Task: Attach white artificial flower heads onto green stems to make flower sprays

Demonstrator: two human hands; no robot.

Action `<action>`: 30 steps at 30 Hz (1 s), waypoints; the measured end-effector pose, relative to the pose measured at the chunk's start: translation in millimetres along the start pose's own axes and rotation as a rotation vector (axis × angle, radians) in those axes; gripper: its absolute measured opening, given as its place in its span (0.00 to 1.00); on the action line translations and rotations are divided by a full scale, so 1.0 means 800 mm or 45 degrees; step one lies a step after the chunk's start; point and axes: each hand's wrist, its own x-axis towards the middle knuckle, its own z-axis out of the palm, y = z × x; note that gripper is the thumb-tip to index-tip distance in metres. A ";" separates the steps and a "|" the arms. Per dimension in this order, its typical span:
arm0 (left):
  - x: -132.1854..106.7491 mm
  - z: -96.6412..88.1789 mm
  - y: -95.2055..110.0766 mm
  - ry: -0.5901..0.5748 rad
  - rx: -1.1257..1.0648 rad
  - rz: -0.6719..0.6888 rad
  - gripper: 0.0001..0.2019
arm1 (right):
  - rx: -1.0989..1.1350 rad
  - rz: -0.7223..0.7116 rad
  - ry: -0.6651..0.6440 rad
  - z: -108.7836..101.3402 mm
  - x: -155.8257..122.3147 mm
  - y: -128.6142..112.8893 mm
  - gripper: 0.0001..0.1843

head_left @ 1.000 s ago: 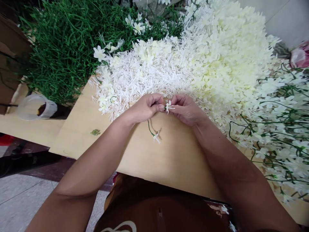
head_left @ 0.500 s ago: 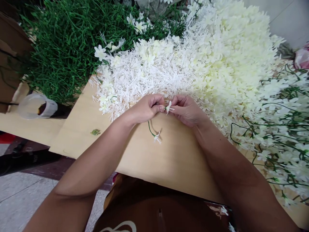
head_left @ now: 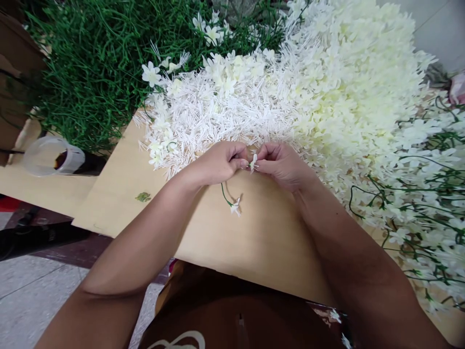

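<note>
My left hand is closed in a pinch on a thin green stem that curls down to a small white flower at its lower end. My right hand is closed too, its fingertips pinching a small white flower held between both hands. Both hands hover over a light wooden board, right at the near edge of a heap of white plastic flower parts.
A large mound of cream flower petals lies behind and to the right. Assembled white flowers on green stems pile up at the right. A heap of bare green stems fills the back left, with a clear plastic cup beside it.
The hands have hardly moved; the flower between the fingertips has turned slightly and sits closer between them. The camera view has shifted a little.
</note>
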 end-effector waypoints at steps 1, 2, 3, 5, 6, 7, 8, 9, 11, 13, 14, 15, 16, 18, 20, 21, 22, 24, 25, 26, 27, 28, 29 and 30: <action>0.000 0.000 0.000 -0.002 -0.005 -0.004 0.08 | -0.010 -0.005 0.004 0.001 0.000 0.000 0.14; 0.001 0.001 0.000 -0.002 -0.011 -0.009 0.08 | -0.020 -0.007 0.010 0.001 0.000 0.000 0.13; 0.001 0.001 0.000 0.000 -0.017 -0.013 0.08 | -0.029 -0.008 0.017 0.002 0.000 0.000 0.13; 0.002 0.002 -0.001 0.002 -0.036 -0.006 0.08 | -0.041 -0.012 0.033 0.002 -0.001 0.001 0.13; 0.002 0.003 -0.001 0.004 -0.044 0.001 0.08 | -0.043 -0.014 0.037 0.002 -0.001 0.001 0.13; 0.002 0.004 -0.002 0.008 -0.050 0.007 0.08 | -0.043 -0.018 0.040 0.002 -0.001 0.001 0.13; 0.003 0.004 -0.003 0.012 -0.053 0.009 0.08 | -0.045 -0.022 0.041 0.002 -0.001 0.002 0.13; 0.003 0.005 -0.004 0.018 -0.053 0.007 0.08 | -0.050 -0.025 0.043 0.002 -0.001 0.002 0.13; 0.003 0.006 -0.005 0.034 -0.048 -0.005 0.08 | -0.071 -0.031 0.055 0.003 -0.001 0.003 0.14; 0.004 0.007 -0.004 0.044 -0.038 -0.026 0.08 | -0.091 -0.040 0.080 0.005 -0.002 0.003 0.14; 0.004 0.007 -0.004 0.047 -0.031 -0.041 0.08 | -0.099 -0.040 0.093 0.006 -0.002 0.003 0.15; 0.004 0.008 -0.003 0.052 -0.025 -0.054 0.09 | -0.104 -0.037 0.109 0.007 -0.002 0.003 0.15; 0.004 0.008 -0.003 0.056 -0.021 -0.065 0.09 | -0.107 -0.032 0.123 0.008 -0.002 0.002 0.15; 0.004 0.009 -0.001 0.072 -0.016 -0.075 0.09 | -0.088 -0.019 0.145 0.009 -0.003 0.001 0.15; 0.003 0.008 0.001 0.088 -0.012 -0.076 0.09 | -0.028 -0.010 0.137 0.009 -0.003 0.000 0.16; 0.002 0.008 0.002 0.095 -0.011 -0.072 0.09 | 0.016 -0.006 0.124 0.009 -0.004 0.000 0.17; 0.001 0.006 0.003 0.095 -0.015 -0.061 0.08 | 0.065 -0.003 0.105 0.008 -0.004 -0.001 0.18; -0.001 0.002 0.004 0.093 -0.023 -0.020 0.07 | 0.166 -0.008 0.062 0.005 -0.006 -0.003 0.20; -0.002 0.000 0.003 0.108 -0.015 0.000 0.08 | 0.213 -0.014 0.043 0.003 -0.007 -0.004 0.20; -0.002 -0.002 0.002 0.144 0.004 0.014 0.09 | 0.256 -0.022 0.028 0.002 -0.008 -0.006 0.21; -0.002 -0.005 0.001 0.206 0.035 0.030 0.11 | 0.294 -0.029 0.016 0.000 -0.009 -0.007 0.21; -0.001 -0.007 -0.001 0.292 0.077 0.052 0.11 | 0.329 -0.036 0.011 -0.002 -0.010 -0.008 0.21; -0.001 -0.008 -0.003 0.390 0.120 0.087 0.11 | 0.361 -0.045 0.013 -0.003 -0.010 -0.009 0.21; 0.000 -0.009 -0.005 0.485 0.159 0.135 0.09 | 0.385 -0.053 0.018 -0.004 -0.011 -0.010 0.21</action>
